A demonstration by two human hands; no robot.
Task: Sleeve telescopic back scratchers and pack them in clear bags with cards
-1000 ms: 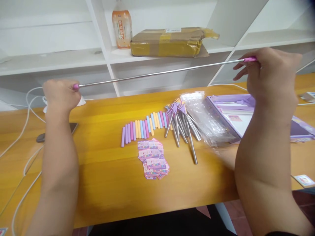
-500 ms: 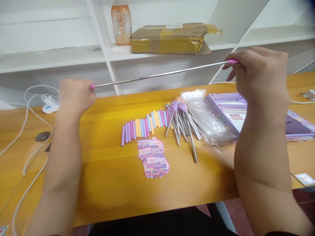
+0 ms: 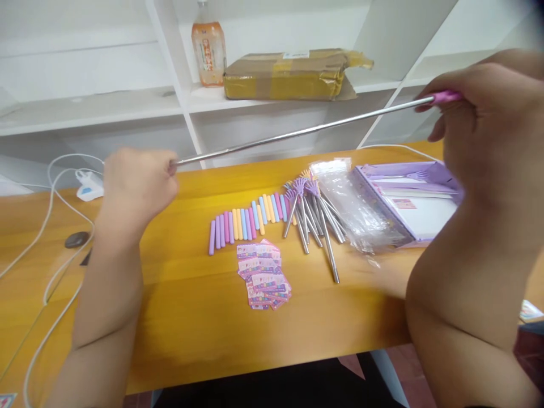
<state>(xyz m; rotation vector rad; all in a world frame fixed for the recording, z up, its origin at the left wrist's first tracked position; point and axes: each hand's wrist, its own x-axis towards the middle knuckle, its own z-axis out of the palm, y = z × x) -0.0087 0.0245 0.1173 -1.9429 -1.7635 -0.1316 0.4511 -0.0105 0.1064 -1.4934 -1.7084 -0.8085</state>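
A telescopic metal rod (image 3: 306, 131), likely a back scratcher like those in the pile, stretches between my hands above the table. Its left end is inside my left hand (image 3: 138, 184), closed in a fist. At the other end, my right hand (image 3: 488, 113) pinches the pink plastic tip (image 3: 446, 97); the palm side is hidden. Below lie several small back scratchers (image 3: 312, 209) with purple and yellow hand-shaped heads and steel shafts. Beside them is a row of pastel plastic tubes (image 3: 240, 224). Pink and purple cards (image 3: 263, 275) overlap in front.
Clear plastic bags (image 3: 352, 209) lie between the pile and an open purple box (image 3: 382, 207). A taped cardboard box (image 3: 284, 73) and an orange-labelled bottle (image 3: 208, 51) stand on the shelf. White cables (image 3: 53, 226), a charger (image 3: 89, 186) and a dark oval object (image 3: 76, 239) are at left.
My right hand has moved right and slightly up, and the rod looks longer. My left hand has shifted slightly right and down. The pink at the rod's left end is now hidden.
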